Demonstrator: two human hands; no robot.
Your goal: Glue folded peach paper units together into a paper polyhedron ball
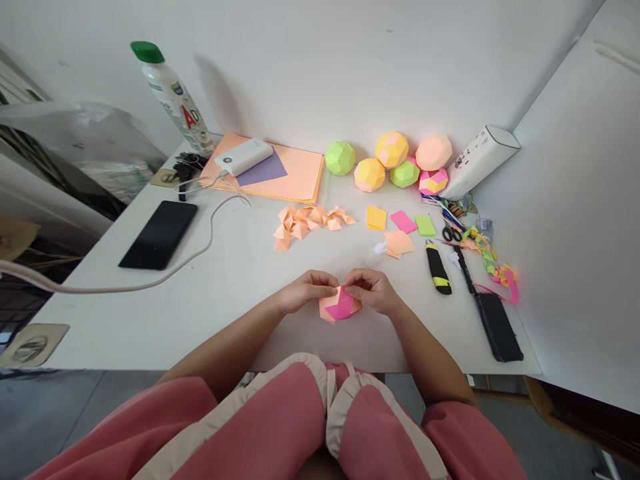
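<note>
Close to the table's front edge, a partly built folded-paper ball (340, 307) in pink and peach is held between both hands. My left hand (313, 290) pinches its upper left edge, thumb against the paper. On the upper right edge my right hand (374, 290) has its thumb and fingers closed at the pink part. Beyond the hands lies a loose pile of folded peach paper pieces (305, 223). Stacks of small peach paper squares (400, 243), yellow squares (377, 218), pink squares (403, 221) and green squares (425, 225) lie to the right of the pile.
Several finished paper balls (393, 150) stand along the wall. On the right are a utility knife (439, 268), scissors (451, 233), a black phone-like object (499, 327) and a white box (483, 160). On the left are a dark tablet (159, 235), a cable (210, 233), a power bank (244, 157) and a bottle (175, 100).
</note>
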